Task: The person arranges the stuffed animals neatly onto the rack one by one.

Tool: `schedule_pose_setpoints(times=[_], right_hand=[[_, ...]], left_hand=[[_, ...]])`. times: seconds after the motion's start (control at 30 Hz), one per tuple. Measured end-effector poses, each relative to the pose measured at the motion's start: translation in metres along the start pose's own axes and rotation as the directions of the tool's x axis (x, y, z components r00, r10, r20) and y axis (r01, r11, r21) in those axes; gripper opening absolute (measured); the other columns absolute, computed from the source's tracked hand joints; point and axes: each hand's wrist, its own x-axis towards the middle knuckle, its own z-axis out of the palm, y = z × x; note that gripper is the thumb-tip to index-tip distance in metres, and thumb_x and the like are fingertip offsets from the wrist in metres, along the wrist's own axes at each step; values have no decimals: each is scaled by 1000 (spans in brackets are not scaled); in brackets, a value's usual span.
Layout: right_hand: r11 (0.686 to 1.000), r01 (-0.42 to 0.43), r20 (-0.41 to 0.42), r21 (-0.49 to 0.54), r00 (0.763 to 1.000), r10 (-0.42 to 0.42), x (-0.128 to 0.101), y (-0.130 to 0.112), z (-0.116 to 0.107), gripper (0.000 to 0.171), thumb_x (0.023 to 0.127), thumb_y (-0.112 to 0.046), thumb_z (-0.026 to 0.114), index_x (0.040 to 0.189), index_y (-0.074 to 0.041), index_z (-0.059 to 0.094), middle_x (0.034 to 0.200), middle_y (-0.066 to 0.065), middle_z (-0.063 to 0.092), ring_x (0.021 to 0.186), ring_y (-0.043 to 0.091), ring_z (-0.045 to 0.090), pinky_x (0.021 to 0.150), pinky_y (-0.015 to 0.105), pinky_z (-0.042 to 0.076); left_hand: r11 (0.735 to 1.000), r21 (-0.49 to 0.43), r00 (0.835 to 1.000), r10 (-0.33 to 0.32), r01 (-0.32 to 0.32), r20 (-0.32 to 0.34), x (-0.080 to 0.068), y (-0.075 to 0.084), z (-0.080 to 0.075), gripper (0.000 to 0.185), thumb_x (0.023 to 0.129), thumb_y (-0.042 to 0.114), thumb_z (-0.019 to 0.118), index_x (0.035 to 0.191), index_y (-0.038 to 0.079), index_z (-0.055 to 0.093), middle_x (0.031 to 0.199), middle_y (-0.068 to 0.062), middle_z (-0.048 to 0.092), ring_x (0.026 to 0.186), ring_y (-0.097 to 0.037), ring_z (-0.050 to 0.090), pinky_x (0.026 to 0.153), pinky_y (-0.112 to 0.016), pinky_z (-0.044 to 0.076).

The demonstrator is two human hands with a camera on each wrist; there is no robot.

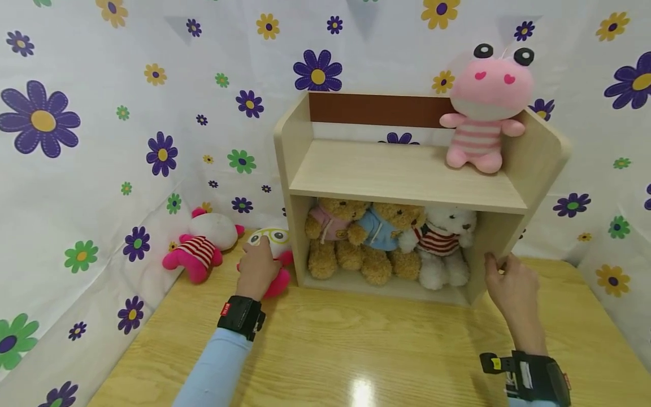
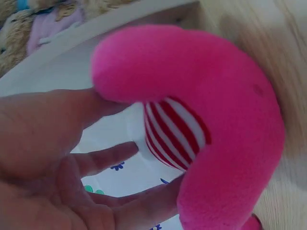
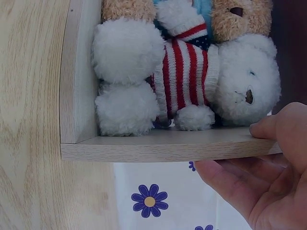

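My left hand holds a pink plush toy with a white face, yellow glasses and a red-striped belly, beside the left side of a wooden shelf. In the left wrist view the thumb meets one pink limb and fingers reach the other, around the striped belly. My right hand pinches the front edge of the shelf's right side panel, thumb inside and fingers outside. Just inside that panel sits a white teddy bear in a red-striped sweater.
Two brown teddy bears, one in pink and one in blue, sit in the lower compartment. A pink frog-eyed plush sits at the upper board's right end. Another pink plush leans by the flowered backdrop on the wooden table.
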Motion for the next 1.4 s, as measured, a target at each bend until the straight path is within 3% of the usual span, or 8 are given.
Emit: schedule_pose_setpoints(times=[0.1,0.23,0.4,0.6,0.73,0.93,1.23,1.4], right_hand=[[1000,23,-13,1,1000,-23,-2,-1,2,36,100,-16,57,76,10,61,82,36,69,63,48,63,51,43,42],[999,48,-34,2,998,-48,-3,-1,3,35,98,-14,58,74,12,59,78,37,67,60,49,63,47,43,41],[999,33,-21,-2,999,-33,-1,-1,3,36,99,-16,57,74,10,61,80,37,68,52,39,58,45,35,34],[1000,23,-13,-13,1000,-23,1,-1,4,37,99,-17,59,74,11,65,87,38,70,48,30,53,43,32,31],[999,12,-2,-34,1000,-12,1,1,4,39,97,-18,60,73,12,66,85,38,69,47,26,48,43,31,29],[999,3,27,-39,1000,-2,3,0,2,40,97,-18,59,75,14,66,81,38,68,47,24,46,42,31,30],[999,1,30,-34,1000,0,4,1,1,41,98,-19,59,72,12,64,70,33,66,45,20,39,41,32,27],[999,22,12,-43,1000,-21,4,3,2,40,97,-17,60,69,11,63,65,30,64,45,20,38,43,32,25]], left_hand=[[998,-5,998,-63,63,24,0,-3,1,61,88,16,72,137,-5,41,126,-44,47,108,-61,58,94,-68,49],[996,-14,996,-88,89,32,-2,-6,4,66,87,17,75,138,-1,36,128,-43,45,114,-61,53,96,-68,48],[998,-44,998,-48,50,27,-1,-12,6,75,87,15,78,144,6,30,133,-42,43,114,-62,55,96,-71,47],[999,-44,997,6,-3,73,4,-18,6,87,89,16,77,159,16,24,151,-44,27,122,-62,54,100,-76,42],[1000,-11,995,22,-21,94,5,-22,8,83,90,16,75,159,16,29,150,-45,30,125,-61,53,99,-73,45],[999,10,998,50,-51,45,10,-24,10,70,88,11,70,152,11,42,137,-42,45,111,-56,61,92,-65,53],[999,-49,1000,0,0,6,8,-18,10,53,89,8,71,137,8,49,131,-36,43,96,-50,64,86,-61,56],[998,-64,999,15,-17,-42,6,-21,14,47,87,9,72,129,7,52,130,-35,44,92,-48,65,82,-59,57]])
